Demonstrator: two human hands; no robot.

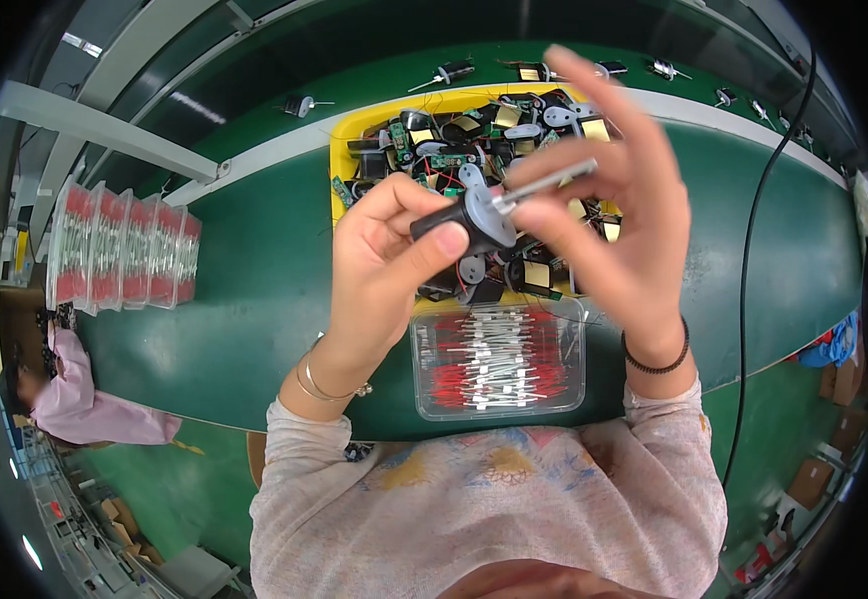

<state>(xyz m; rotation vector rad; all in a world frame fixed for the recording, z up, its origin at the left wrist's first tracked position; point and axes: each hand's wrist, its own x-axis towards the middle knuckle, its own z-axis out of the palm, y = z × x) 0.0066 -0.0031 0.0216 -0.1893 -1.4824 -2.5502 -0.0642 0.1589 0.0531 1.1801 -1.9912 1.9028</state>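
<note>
Above the green worktop [254, 290], the left hand [379, 260] holds a small motor [466, 220] in a closed grip while the right hand [613, 215] pinches a metal shaft [546, 182] (best kept in line) at its hub.

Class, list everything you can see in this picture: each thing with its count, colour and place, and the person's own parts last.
small motor: one, black with grey end, held in left hand
metal shaft: one, silver, pinched by right hand at the motor's end
yellow tray: one, behind the hands, heaped with motors and circuit boards
clear tray: one, near the body, full of red-and-white pins
stacked clear trays: several, red contents, far left
loose motors: several, along the belt behind
black cable: one, right
left hand: gold bangles
right hand: black wristband
</note>
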